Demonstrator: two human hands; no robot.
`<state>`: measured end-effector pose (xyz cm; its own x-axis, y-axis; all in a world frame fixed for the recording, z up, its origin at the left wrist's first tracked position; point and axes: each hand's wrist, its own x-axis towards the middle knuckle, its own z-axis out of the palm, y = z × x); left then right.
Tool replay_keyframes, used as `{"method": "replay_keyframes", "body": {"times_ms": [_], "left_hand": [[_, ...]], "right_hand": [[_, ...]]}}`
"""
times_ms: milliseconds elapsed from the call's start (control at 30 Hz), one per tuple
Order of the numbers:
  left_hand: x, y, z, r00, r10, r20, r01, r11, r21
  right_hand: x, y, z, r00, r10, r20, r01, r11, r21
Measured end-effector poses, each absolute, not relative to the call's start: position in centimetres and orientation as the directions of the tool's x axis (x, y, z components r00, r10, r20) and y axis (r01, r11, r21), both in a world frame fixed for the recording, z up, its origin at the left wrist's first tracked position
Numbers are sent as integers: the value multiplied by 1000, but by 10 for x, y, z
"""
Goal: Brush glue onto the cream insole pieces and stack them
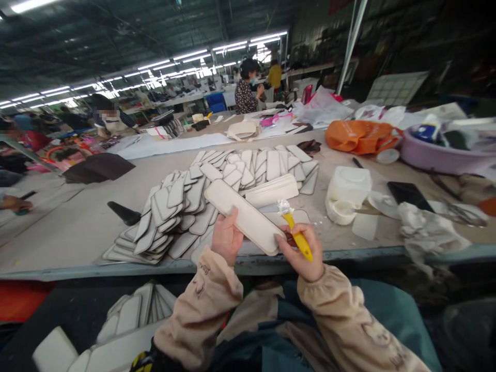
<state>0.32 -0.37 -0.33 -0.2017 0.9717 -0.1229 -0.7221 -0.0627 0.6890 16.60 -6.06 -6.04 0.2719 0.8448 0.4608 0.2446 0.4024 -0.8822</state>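
My left hand (228,235) grips a long cream panel with rounded corners (246,214), its thumb lying on the face. The panel slants across in front of me above the table edge. My right hand (306,253) is closed round a yellow-handled brush (297,235), whose bristles point up and carry white paste. Fingers of that same hand also touch the panel's lower right end. Behind the panel spreads a large heap of similar pale panels (186,199) with dark edges. A neat stack of cream panels (273,191) lies just beyond the brush.
Right of the heap stand a white plastic container (351,186), a dark phone (409,196) and a crumpled cloth (426,232). An orange bag (362,137) and a purple basin (442,152) sit farther back. More panels (127,320) lie below the table edge. Co-workers are beyond.
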Motion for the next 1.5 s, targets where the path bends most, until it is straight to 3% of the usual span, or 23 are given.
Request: {"method": "replay_keyframes", "body": {"times_ms": [433, 900, 1500], "left_hand": [[7, -9, 0, -189, 977, -95, -747, -80, 660], [8, -16, -1, -195, 978, -73, -784, -111, 611], [-8, -15, 1, -240, 960, -145, -753, -89, 652]], "right_hand": [[167, -58, -69, 350, 838, 419, 214, 363, -907], [166, -58, -71, 373, 802, 467, 216, 415, -884], [172, -67, -53, 272, 841, 467, 109, 455, -884]]}}
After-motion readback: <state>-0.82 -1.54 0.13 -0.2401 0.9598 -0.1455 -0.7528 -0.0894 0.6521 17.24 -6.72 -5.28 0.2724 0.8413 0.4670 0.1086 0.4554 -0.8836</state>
